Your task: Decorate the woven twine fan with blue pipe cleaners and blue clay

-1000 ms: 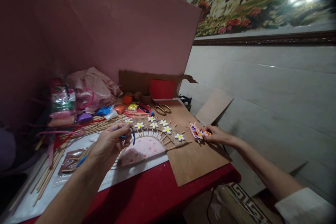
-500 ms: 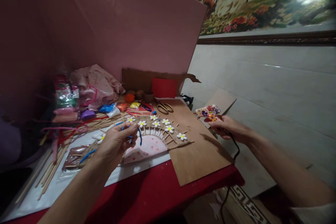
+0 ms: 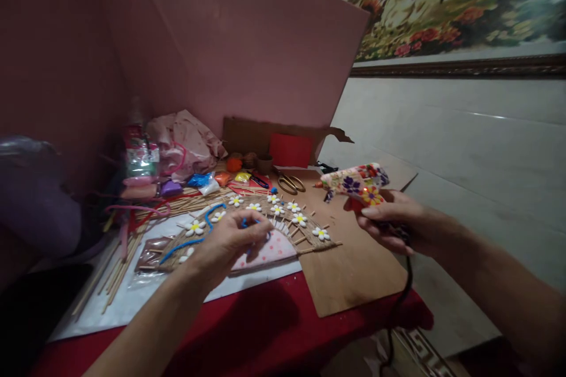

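My right hand (image 3: 389,221) is wrapped around the handle of a flower-patterned glue gun (image 3: 351,182), its nozzle pointing left above the brown board. Between the pinched fingers of my left hand (image 3: 241,235) is a blue cord (image 3: 216,214), part of which my fingers hide. The rest of the cord curves along the left side of a fan-shaped piece (image 3: 316,241) made of sticks and woven twine. White daisies (image 3: 299,220) with yellow centres sit on the twine band. Pink spotted fabric (image 3: 269,250) fills the middle of the fan, partly behind my left hand.
Gold-handled scissors (image 3: 289,181) lie at the back of the brown board (image 3: 354,283). Loose sticks (image 3: 115,274) and bagged coloured clay (image 3: 200,180) cover the left and back. A dark power cable (image 3: 409,283) hangs past the red cloth's (image 3: 247,324) right edge.
The glue gun in my right hand has come left and nearer, over the board. My left hand has shifted right with the cord, and the view has turned slightly left.
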`<control>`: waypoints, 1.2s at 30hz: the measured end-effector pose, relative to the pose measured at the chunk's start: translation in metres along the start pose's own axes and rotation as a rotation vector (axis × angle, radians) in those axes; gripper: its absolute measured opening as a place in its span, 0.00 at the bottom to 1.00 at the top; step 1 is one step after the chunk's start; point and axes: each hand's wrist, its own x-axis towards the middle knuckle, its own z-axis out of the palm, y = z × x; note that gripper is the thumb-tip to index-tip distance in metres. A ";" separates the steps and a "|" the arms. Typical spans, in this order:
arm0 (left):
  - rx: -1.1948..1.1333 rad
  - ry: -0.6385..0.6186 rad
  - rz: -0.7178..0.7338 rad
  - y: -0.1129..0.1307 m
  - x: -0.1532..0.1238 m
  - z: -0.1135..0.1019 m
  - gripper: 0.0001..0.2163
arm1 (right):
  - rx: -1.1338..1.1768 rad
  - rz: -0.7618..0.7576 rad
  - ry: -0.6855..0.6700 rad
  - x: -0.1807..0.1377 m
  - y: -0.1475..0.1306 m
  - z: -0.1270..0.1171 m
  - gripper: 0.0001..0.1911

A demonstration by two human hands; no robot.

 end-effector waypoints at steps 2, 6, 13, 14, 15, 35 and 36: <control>0.051 -0.129 -0.068 -0.002 -0.004 0.005 0.11 | 0.024 -0.064 -0.007 0.024 -0.007 0.018 0.13; 0.111 -0.320 -0.108 -0.010 -0.007 0.011 0.10 | -0.077 -0.135 -0.048 0.081 -0.012 0.048 0.16; 0.189 -0.467 -0.187 -0.022 -0.004 0.005 0.12 | -0.393 -0.108 -0.079 0.149 -0.004 0.098 0.17; 0.196 -0.470 -0.189 -0.023 -0.003 0.005 0.12 | -0.431 -0.107 -0.079 0.154 -0.002 0.102 0.17; 0.202 -0.469 -0.192 -0.024 -0.002 0.004 0.12 | -0.453 -0.111 -0.076 0.159 0.000 0.105 0.16; 0.259 -0.409 -0.258 -0.026 -0.002 0.008 0.16 | -0.563 -0.101 -0.172 0.188 0.018 0.107 0.15; 0.263 -0.413 -0.261 -0.026 -0.002 0.008 0.16 | -0.576 -0.092 -0.159 0.187 0.017 0.109 0.15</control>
